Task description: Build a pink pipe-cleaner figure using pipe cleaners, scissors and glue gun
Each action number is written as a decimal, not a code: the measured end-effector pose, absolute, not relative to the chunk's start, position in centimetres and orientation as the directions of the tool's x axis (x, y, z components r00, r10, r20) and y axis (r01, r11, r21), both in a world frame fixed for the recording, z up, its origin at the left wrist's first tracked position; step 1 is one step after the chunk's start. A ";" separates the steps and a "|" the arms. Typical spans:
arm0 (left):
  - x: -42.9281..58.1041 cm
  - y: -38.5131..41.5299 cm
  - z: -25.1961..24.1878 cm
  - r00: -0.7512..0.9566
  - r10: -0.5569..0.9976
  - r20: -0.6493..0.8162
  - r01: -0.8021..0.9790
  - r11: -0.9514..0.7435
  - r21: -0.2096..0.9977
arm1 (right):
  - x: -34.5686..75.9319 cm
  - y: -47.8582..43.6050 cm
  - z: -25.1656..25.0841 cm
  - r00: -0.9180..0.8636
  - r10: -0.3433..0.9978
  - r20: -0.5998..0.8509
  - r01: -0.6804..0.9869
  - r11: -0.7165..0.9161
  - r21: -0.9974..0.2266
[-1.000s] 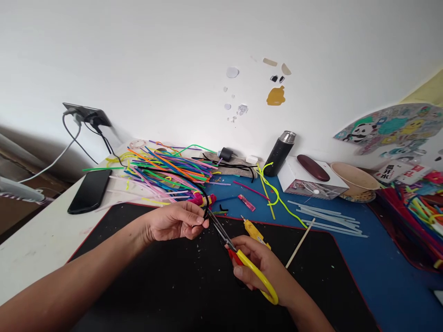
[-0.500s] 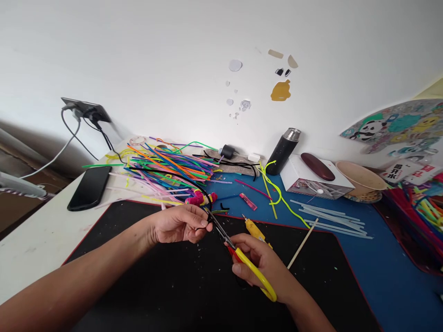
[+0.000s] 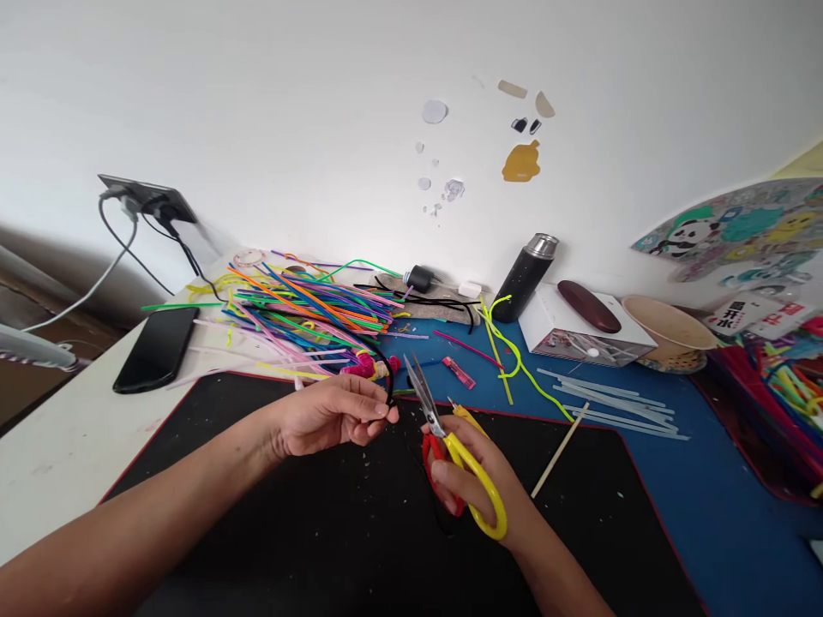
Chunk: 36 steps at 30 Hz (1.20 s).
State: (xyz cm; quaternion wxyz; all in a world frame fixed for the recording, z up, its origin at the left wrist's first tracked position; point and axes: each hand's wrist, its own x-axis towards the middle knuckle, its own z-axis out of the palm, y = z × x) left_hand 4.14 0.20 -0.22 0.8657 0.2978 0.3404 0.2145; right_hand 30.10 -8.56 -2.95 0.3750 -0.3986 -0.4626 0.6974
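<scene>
My left hand [image 3: 327,414] pinches a black pipe cleaner [image 3: 387,377] that loops up from its fingertips, just over the far edge of the black mat [image 3: 309,531]. My right hand [image 3: 472,480] grips yellow and red scissors [image 3: 450,446]; their blades are parted and point up and away, a little to the right of the black loop, apart from it. A small pink and yellow pipe-cleaner figure [image 3: 369,367] lies just behind my left fingers. A heap of coloured pipe cleaners [image 3: 302,313] is spread on the desk beyond.
A black phone [image 3: 156,349] lies at the left on the white desk. On the blue mat [image 3: 707,480] lie a black flask [image 3: 524,278], a white box [image 3: 582,334], clear sticks [image 3: 610,398], a wooden stick [image 3: 558,452], a yellow tool [image 3: 468,417], a neon-green pipe cleaner [image 3: 514,351].
The scissors were against the black pipe cleaner at my left fingertips. My right hand has drawn them back and swung the blades upright, now parted and apart from the loop.
</scene>
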 end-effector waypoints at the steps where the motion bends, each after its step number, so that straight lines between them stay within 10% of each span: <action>1: 4.4 -0.1 0.0 0.682 0.562 -0.469 -0.147 0.733 0.665 | 29.8 -8.4 -2.8 -0.388 0.900 -0.198 -0.178 -0.284 -0.942; 36: 5.5 -2.3 -0.4 0.787 0.423 -0.449 -0.030 0.754 0.656 | 27.6 -9.0 -2.8 -0.403 0.882 -0.242 -0.326 -0.386 -0.863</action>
